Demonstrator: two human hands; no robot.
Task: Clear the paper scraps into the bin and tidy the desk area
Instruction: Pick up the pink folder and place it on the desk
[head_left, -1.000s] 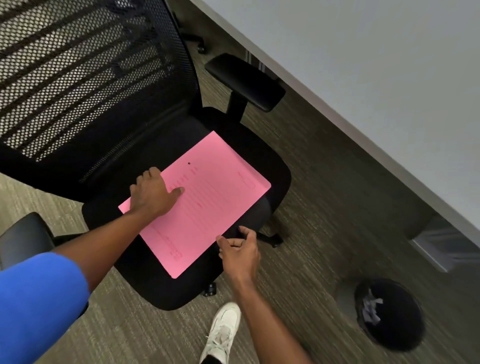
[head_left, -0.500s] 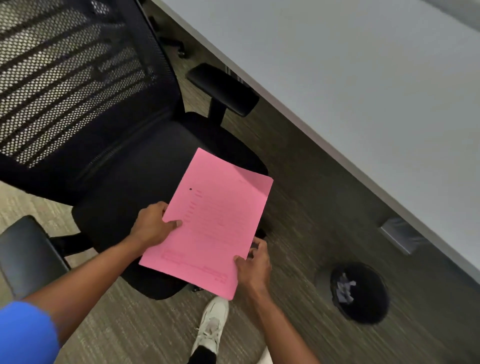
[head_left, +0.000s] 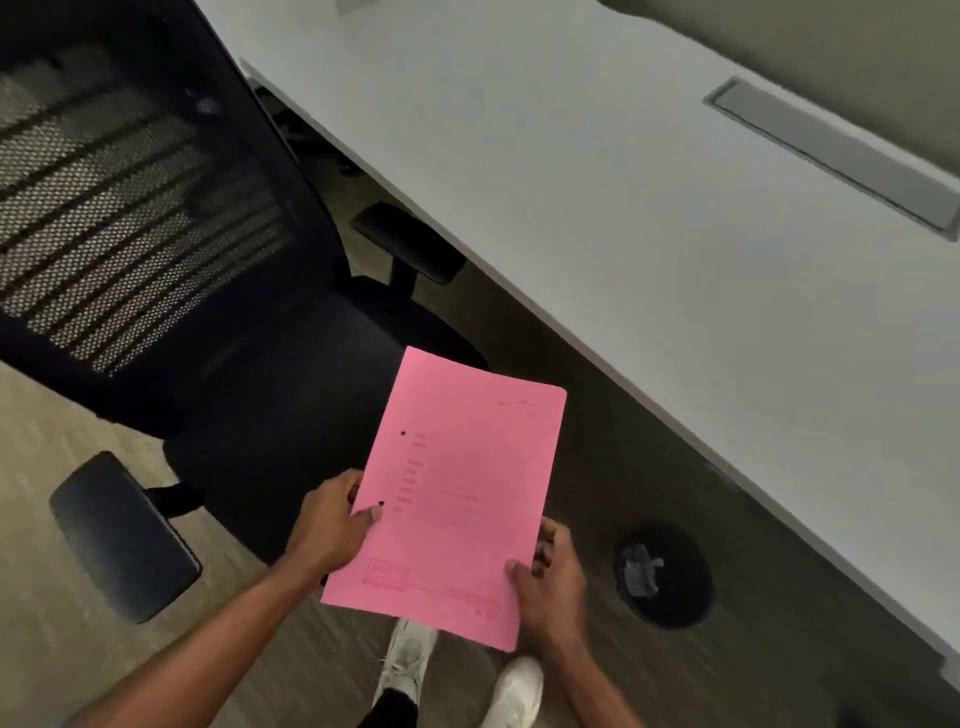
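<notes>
Left hand (head_left: 332, 525) and right hand (head_left: 550, 582) both grip the pink paper folder (head_left: 457, 499). Round black bin (head_left: 662, 577) just right of right hand, crumpled white paper scraps (head_left: 641, 569) inside.

You stand on a grey-brown carpet floor (head_left: 597, 467). On it, at the left of the frame, stands a black office chair (head_left: 291, 395). At the lower right, a round black bin (head_left: 662, 574) stands on the floor with crumpled paper inside. The pale grey desk (head_left: 597, 182) fills the upper right.
</notes>
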